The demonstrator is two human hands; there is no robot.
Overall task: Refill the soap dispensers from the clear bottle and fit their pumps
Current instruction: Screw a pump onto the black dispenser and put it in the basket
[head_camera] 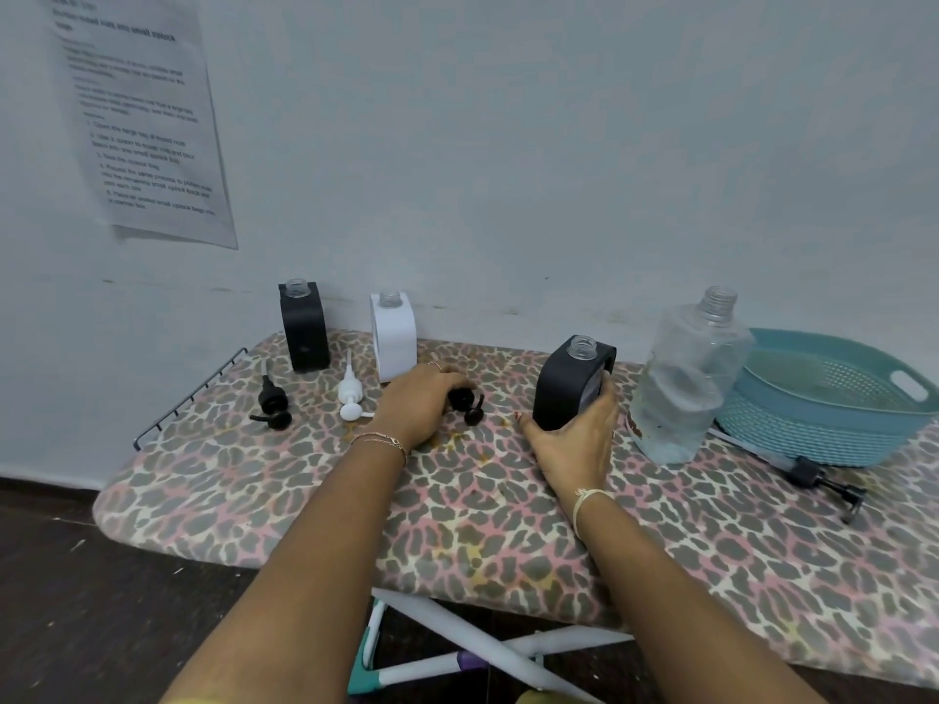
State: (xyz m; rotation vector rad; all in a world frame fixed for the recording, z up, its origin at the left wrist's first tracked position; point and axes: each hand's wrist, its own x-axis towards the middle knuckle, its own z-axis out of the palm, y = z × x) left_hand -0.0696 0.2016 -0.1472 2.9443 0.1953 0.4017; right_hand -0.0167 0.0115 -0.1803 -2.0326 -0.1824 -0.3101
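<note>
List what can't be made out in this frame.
- Head view: the left hand covers most of the black pump; its grip is unclear.
- Head view: the right hand hides the lower side of the near black dispenser; opaque walls hide its fill.
- Head view: wall sheet print too blurred to read.

Dim, flat indoor light, faint soft shadows, wide-angle bending at edges, slightly soft focus throughout

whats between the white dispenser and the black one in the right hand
Head view: the left hand, gripping a black pump that lies on the ironing board cover, sits between the white dispenser and the black dispenser in the right hand.
</note>
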